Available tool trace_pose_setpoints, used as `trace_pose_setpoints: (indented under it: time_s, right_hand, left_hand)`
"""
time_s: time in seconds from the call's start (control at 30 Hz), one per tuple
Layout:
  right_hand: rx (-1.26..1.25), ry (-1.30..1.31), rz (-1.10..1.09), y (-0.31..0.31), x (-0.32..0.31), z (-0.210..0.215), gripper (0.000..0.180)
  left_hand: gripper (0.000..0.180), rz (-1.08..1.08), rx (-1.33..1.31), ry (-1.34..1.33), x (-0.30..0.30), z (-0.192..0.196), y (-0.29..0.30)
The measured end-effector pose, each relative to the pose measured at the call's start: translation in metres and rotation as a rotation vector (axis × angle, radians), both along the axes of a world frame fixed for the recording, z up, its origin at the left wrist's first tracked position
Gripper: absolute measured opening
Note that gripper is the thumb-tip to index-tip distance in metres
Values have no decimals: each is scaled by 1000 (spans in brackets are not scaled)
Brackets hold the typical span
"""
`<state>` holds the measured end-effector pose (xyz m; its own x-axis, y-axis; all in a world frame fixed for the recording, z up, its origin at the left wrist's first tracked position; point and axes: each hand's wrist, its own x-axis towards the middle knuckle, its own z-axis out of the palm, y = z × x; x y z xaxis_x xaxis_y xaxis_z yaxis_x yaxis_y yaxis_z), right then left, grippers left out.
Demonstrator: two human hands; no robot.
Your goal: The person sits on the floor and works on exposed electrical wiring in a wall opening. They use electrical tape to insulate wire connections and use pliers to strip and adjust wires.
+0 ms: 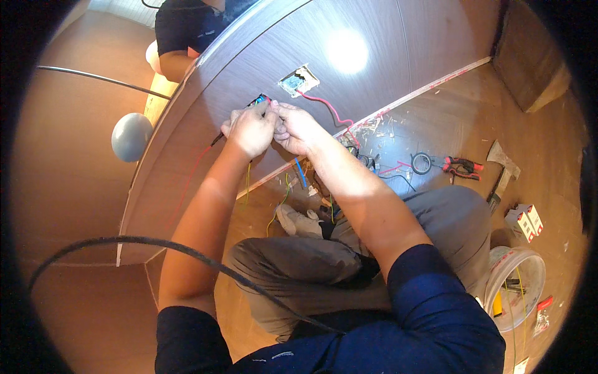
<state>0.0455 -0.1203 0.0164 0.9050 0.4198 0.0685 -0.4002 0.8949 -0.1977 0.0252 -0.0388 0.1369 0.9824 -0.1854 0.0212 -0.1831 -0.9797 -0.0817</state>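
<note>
Both of my hands meet at a small cut-out (258, 98) in the wood-grain panel, where blue and red wire ends show. My left hand (251, 129) is closed at its edge, its fingers mostly hidden behind the back of the hand. A thin dark piece (217, 138) sticks out beside it, with a thin red wire (198, 163) trailing down. My right hand (295, 129) is closed in a pinch against the left fingertips, at a red wire (268, 100). To the right, a second rectangular cut-out (299, 80) has a loose red wire (334, 111) hanging from it.
Wire scraps and debris lie along the panel's foot. On the floor at right are a roll of black tape (421, 163), red-handled pliers (462, 168), a hatchet (503, 163), small white boxes (524, 222) and a clear bucket (536, 274). Behind the panel stands another person (180, 37).
</note>
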Motion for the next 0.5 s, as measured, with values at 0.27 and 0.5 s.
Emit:
trace_pose_setpoints:
  time_s: [0.27, 0.5]
  right_hand:
    - [-406, -36, -17, -16, 4, 6, 20]
    - [-704, -150, 96, -65, 1, 7, 21]
  left_hand:
    - [42, -62, -111, 107, 7, -8, 8]
    - [49, -186, -13, -45, 2, -15, 5]
